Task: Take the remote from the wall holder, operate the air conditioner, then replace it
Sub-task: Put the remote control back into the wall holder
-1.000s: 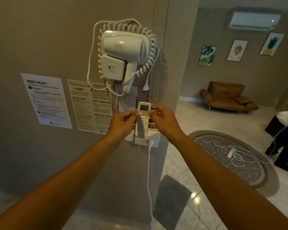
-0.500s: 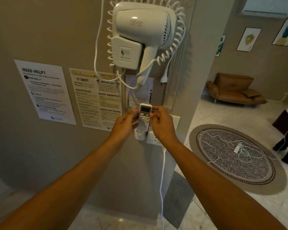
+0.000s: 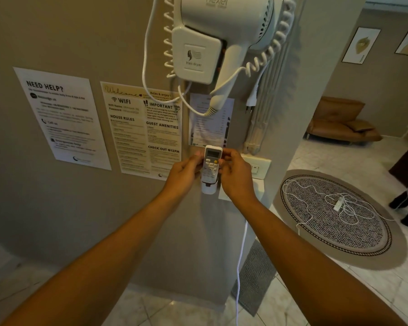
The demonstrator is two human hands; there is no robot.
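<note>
A white remote (image 3: 211, 164) with a small screen and an orange button stands upright, its lower end inside the white wall holder (image 3: 208, 188) on the beige wall. My left hand (image 3: 183, 173) pinches the remote's left edge. My right hand (image 3: 235, 175) grips its right edge, fingertips level with the screen. Only a sliver of the air conditioner (image 3: 393, 2) shows at the top right corner.
A white wall-mounted hair dryer (image 3: 218, 41) with a coiled cord hangs right above the remote. Paper notices (image 3: 64, 118) cover the wall to the left. A wall switch (image 3: 257, 166) and a hanging white cable (image 3: 242, 255) lie right of the holder. A round rug (image 3: 339, 215) with a loose cable lies further right.
The view has moved closer to the wall and tilted down. Both hands stay on the remote, which has sunk lower into the holder.
</note>
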